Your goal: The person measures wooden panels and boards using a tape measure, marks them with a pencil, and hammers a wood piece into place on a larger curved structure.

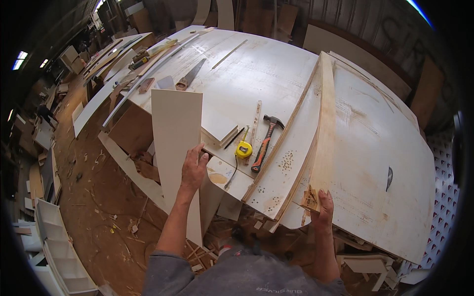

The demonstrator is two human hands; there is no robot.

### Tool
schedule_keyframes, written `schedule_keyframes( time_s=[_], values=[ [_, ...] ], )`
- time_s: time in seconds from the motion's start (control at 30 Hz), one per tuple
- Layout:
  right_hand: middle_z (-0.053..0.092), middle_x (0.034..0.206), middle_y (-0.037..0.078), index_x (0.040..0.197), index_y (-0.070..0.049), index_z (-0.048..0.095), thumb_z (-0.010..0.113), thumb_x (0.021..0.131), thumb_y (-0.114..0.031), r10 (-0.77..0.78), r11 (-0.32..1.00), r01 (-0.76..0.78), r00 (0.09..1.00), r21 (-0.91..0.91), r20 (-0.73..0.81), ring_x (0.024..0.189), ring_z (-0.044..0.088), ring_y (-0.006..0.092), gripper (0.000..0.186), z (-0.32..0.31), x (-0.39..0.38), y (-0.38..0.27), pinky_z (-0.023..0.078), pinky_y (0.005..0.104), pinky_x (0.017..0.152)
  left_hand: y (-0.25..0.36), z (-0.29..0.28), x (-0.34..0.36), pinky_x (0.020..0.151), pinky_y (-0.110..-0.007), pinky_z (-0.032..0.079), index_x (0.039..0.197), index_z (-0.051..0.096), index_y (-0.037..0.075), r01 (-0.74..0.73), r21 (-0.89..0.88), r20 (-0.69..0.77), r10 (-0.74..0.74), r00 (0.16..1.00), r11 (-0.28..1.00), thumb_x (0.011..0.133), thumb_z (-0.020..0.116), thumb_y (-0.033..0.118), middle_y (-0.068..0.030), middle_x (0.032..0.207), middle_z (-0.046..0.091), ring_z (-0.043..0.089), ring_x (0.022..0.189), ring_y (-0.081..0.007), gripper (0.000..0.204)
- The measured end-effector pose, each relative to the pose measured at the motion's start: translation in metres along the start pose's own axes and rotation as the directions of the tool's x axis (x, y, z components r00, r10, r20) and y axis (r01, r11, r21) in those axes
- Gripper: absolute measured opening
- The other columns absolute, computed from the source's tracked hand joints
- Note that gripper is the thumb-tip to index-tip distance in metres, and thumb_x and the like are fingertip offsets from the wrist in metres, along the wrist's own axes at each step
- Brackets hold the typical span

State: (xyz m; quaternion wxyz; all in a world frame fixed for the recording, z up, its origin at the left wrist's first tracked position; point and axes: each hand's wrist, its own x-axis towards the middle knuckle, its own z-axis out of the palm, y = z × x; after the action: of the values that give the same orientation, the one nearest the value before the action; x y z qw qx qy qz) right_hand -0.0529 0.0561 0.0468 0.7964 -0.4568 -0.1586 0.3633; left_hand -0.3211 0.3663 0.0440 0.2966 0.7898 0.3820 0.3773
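A tall white board point(176, 133) stands upright at the near edge of the worktable. My left hand point(194, 168) is closed on its right edge. My right hand point(323, 209) grips the near end of a long pale wooden plank point(326, 108), which runs away from me across the table; its end face carries printing. Between my hands lie a yellow tape measure point(243, 149), a claw hammer point(264, 144) with an orange and black handle, a black pencil-like stick point(234, 138) and a narrow wooden strip point(256, 122). Small white panels point(217, 129) are stacked beside the upright board.
A handsaw point(191, 75) lies farther back on the white table surface point(276, 64). A toothed blade piece point(389, 178) rests at the right. Small round bits point(285, 163) are scattered near the plank. Offcuts and shavings litter the brown floor point(98, 197). Long boards point(111, 61) are piled at the back left.
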Motion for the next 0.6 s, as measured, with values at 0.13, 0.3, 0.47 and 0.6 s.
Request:
schedule_keyframes(
  time_s=[0.13,0.3,0.47,0.6],
  values=[
    [0.062,0.111,0.013,0.121,0.003,0.046,0.048,0.101,-0.017,0.116,0.989,-0.122,0.991,0.089,0.073,0.094,0.068,0.0182,0.028,0.07,0.078,0.055,0.06,0.0305,0.079,-0.041,-0.046,0.09,0.101,-0.044,0.044,0.13,0.056,0.003,-0.038,0.168,-0.008,0.04,0.999,0.985,0.096,0.056,0.027,-0.0204,0.126,0.057,0.054,0.119,-0.0368,0.041],
    [0.063,0.111,0.014,0.118,0.002,0.048,0.051,0.101,-0.019,0.256,0.958,-0.248,0.966,-0.145,0.039,0.094,0.069,0.0194,0.027,0.124,0.152,0.124,0.06,0.0328,0.079,-0.058,-0.032,0.184,0.105,-0.046,0.041,0.129,0.057,0.003,-0.114,0.278,0.088,0.093,0.992,0.954,0.093,0.059,0.032,-0.0219,0.13,0.055,0.051,0.123,-0.0383,0.046],
    [0.059,0.121,0.016,0.131,0.003,0.046,0.057,0.098,-0.022,0.505,0.852,-0.458,0.846,-0.253,0.171,0.103,0.064,0.0216,0.042,0.211,0.167,0.144,0.053,0.0354,0.088,-0.091,-0.004,0.245,0.106,-0.047,0.039,0.13,0.057,0.005,-0.152,0.431,0.125,0.108,0.986,0.889,0.091,0.061,0.035,-0.021,0.132,0.055,0.049,0.126,-0.0375,0.05],
    [0.057,0.125,0.017,0.138,0.001,0.043,0.057,0.098,-0.026,0.556,0.808,-0.428,0.783,-0.405,0.28,0.108,0.061,0.022,0.051,0.195,0.162,0.165,0.051,0.0354,0.092,-0.106,0.02,0.275,0.105,-0.05,0.037,0.117,0.063,0.005,-0.213,0.588,0.209,0.107,0.972,0.781,0.09,0.062,0.035,-0.0201,0.128,0.058,0.049,0.126,-0.0369,0.04]
  ],
)
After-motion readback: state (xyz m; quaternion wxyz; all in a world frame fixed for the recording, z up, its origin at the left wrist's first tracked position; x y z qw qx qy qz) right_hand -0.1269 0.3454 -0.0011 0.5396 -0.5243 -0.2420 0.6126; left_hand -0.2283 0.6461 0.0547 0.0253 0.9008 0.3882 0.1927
